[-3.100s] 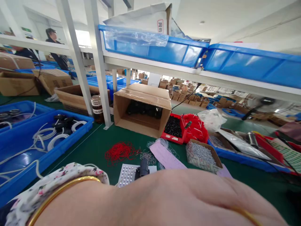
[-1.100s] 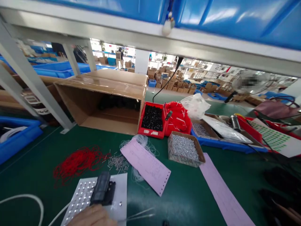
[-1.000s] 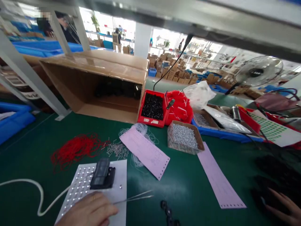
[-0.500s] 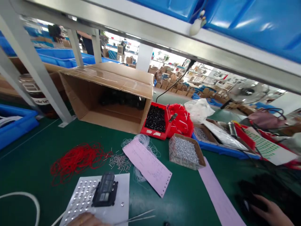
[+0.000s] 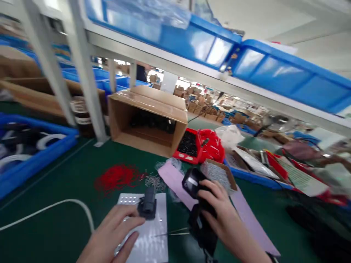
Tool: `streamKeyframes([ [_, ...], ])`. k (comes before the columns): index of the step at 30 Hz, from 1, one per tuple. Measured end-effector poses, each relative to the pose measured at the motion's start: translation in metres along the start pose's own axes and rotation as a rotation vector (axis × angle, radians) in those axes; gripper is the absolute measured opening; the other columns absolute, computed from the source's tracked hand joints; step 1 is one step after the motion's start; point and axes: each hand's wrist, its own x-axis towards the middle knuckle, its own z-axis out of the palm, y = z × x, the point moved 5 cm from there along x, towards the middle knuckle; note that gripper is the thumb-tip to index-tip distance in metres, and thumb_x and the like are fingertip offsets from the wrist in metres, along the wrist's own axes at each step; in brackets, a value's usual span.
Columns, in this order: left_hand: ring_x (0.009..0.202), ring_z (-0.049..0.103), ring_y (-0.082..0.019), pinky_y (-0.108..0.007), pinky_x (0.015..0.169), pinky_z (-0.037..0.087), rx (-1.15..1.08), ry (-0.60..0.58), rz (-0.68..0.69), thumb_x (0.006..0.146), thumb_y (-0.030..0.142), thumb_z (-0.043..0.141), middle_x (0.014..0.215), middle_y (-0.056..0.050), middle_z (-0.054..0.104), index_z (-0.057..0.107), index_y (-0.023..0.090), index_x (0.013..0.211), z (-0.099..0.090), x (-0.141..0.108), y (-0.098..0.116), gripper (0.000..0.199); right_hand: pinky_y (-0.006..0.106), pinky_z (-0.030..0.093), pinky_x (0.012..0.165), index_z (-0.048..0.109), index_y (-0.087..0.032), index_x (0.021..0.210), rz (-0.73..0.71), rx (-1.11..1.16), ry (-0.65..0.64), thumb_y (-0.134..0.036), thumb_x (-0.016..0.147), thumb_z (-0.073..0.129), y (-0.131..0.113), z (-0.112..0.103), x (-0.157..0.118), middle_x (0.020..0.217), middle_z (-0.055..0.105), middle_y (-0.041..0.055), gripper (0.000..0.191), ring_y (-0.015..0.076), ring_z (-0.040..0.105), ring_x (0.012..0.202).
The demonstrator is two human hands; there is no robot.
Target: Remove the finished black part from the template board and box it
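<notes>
My right hand (image 5: 219, 215) grips a black plastic part (image 5: 195, 187) with a dark piece hanging below it, held above the green table. My left hand (image 5: 109, 233) rests on a white perforated plate (image 5: 148, 241), fingers apart, its fingertips just left of a small black block (image 5: 148, 207) standing on that plate. Thin metal tweezers (image 5: 171, 233) lie on the table between the two hands. A white cable (image 5: 55, 207) curves away to the left of my left hand.
A red wire pile (image 5: 116, 177), loose pins (image 5: 155, 180), pink paper strips (image 5: 175, 184) and a carton of metal pins (image 5: 219, 174) lie ahead. Behind them are an open cardboard box (image 5: 148, 120), red trays (image 5: 192, 146) and blue bins (image 5: 33, 160). Shelf posts (image 5: 85, 69) stand left.
My right hand has come in from the lower right holding the black part and now sits beside the plate. My left hand moved up the plate toward the black block. The view tilted upward.
</notes>
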Motion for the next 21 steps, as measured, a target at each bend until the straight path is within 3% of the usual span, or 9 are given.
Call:
streamKeyframes([
  [3, 0.097, 0.055, -0.015, -0.022, 0.083, 0.049, 0.002, -0.014, -0.109, 0.088, 0.020, 0.050, 0.102, -0.004, 0.060, 0.061, 0.024, 0.101, -0.043, -0.005, -0.010, 0.018, 0.054, 0.033, 0.101, 0.053, -0.032, 0.111, -0.181, 0.126, -0.231, -0.004, 0.067, 0.045, -0.112, 0.069, 0.037, 0.135, 0.038, -0.0015, 0.052, 0.0293, 0.022, 0.129],
  [7, 0.097, 0.057, -0.016, -0.025, 0.087, 0.048, 0.165, 0.236, -0.400, 0.088, 0.032, 0.051, 0.102, -0.003, 0.061, 0.060, 0.023, 0.102, -0.115, -0.056, -0.061, 0.019, 0.062, 0.035, 0.091, 0.053, -0.028, 0.107, -0.446, 0.111, -0.328, -0.005, 0.069, 0.043, -0.236, 0.129, 0.070, 0.131, 0.044, -0.0004, 0.046, 0.0341, 0.027, 0.124],
  [10, 0.086, 0.061, -0.016, -0.024, 0.078, 0.050, 0.239, 0.386, -0.686, 0.088, 0.043, 0.049, 0.095, -0.002, 0.064, 0.059, 0.021, 0.100, -0.159, -0.109, -0.097, 0.027, 0.060, 0.039, 0.086, 0.054, -0.025, 0.103, -0.564, 0.114, -0.341, -0.010, 0.074, 0.047, -0.285, 0.161, 0.086, 0.125, 0.049, 0.0013, 0.033, 0.0345, 0.031, 0.120],
  [12, 0.079, 0.062, -0.015, -0.023, 0.074, 0.050, 0.283, 0.454, -0.756, 0.087, 0.045, 0.049, 0.090, -0.001, 0.064, 0.059, 0.021, 0.097, -0.173, -0.134, -0.102, 0.028, 0.062, 0.039, 0.087, 0.054, -0.024, 0.103, -0.599, 0.109, -0.331, -0.012, 0.074, 0.050, -0.300, 0.178, 0.095, 0.125, 0.050, 0.0018, 0.032, 0.0355, 0.030, 0.122],
  [14, 0.077, 0.061, -0.014, -0.022, 0.072, 0.050, 0.299, 0.484, -0.696, 0.088, 0.041, 0.049, 0.088, -0.002, 0.063, 0.058, 0.020, 0.095, -0.169, -0.145, -0.095, 0.024, 0.064, 0.038, 0.088, 0.054, -0.024, 0.105, -0.625, 0.107, -0.345, -0.011, 0.074, 0.051, -0.308, 0.191, 0.102, 0.129, 0.048, 0.0014, 0.034, 0.0356, 0.029, 0.124],
  [17, 0.087, 0.061, -0.017, -0.024, 0.076, 0.052, 0.313, 0.358, -0.544, 0.086, 0.036, 0.053, 0.099, -0.005, 0.061, 0.057, 0.021, 0.103, -0.133, -0.145, -0.086, 0.023, 0.072, 0.030, 0.092, 0.049, -0.029, 0.116, -0.638, 0.170, -0.483, -0.009, 0.072, 0.055, -0.308, 0.194, 0.107, 0.144, 0.034, -0.0018, 0.049, 0.0367, 0.021, 0.131],
  [19, 0.102, 0.057, -0.022, -0.031, 0.086, 0.052, 0.382, 0.193, -0.499, 0.082, 0.035, 0.059, 0.113, -0.008, 0.058, 0.053, 0.021, 0.117, -0.105, -0.144, -0.091, 0.038, 0.079, 0.014, 0.097, 0.038, -0.034, 0.129, -0.601, 0.255, -0.558, -0.009, 0.070, 0.061, -0.294, 0.178, 0.105, 0.151, 0.020, -0.0041, 0.069, 0.0373, 0.007, 0.137],
  [21, 0.114, 0.050, -0.026, -0.040, 0.094, 0.049, 0.464, 0.027, -0.500, 0.082, 0.033, 0.059, 0.127, -0.010, 0.051, 0.044, 0.021, 0.130, -0.086, -0.145, -0.100, 0.052, 0.074, 0.006, 0.103, 0.030, -0.038, 0.135, -0.513, 0.364, -0.533, -0.010, 0.074, 0.059, -0.264, 0.148, 0.098, 0.151, 0.018, -0.0053, 0.074, 0.0324, 0.003, 0.139],
])
